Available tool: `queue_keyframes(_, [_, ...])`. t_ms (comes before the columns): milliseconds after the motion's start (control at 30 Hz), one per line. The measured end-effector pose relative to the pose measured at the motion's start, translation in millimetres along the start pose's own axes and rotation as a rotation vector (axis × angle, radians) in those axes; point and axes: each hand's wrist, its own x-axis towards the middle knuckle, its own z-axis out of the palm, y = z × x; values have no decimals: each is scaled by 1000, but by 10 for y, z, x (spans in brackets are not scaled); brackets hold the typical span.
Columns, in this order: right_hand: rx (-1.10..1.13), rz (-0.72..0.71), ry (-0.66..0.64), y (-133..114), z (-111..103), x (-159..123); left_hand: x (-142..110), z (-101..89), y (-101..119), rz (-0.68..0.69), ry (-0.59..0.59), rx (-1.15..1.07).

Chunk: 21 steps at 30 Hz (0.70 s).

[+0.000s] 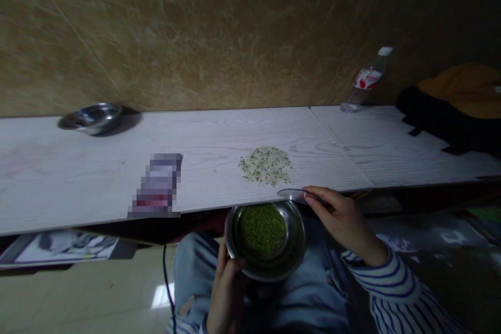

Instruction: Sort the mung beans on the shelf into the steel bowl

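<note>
A steel bowl (299,250) is held just below the front edge of the table, over my lap. Many small green beans (262,229), like mung beans, lie inside it. My left hand (229,282) grips the bowl's near left rim, the thumb on top. Between the thumb and fingers of my right hand (344,219) is a thin, shiny, rounded piece (290,195); its exact kind is unclear. That piece rests at or just above the table edge, over the bowl's far rim. Beyond it, a flat pile of white grains mixed with green beans (266,166) lies on the tabletop.
On the whitish wood-grain table (203,141) are another steel bowl (92,119) at the back left and a pixelated flat object (158,185). A water bottle (364,81) stands at the back right, near a black and orange-brown item (457,99). Below left is a tray (66,248).
</note>
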Motion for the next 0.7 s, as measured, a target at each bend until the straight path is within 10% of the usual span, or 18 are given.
queue_keyframes(400, [-108,115,192,177,-198,46,3,40,-50,-25,2,56])
queue_keyframes(700, [-44,-65,-7,25,-103,105,105,-2,-230,-69,-4,38])
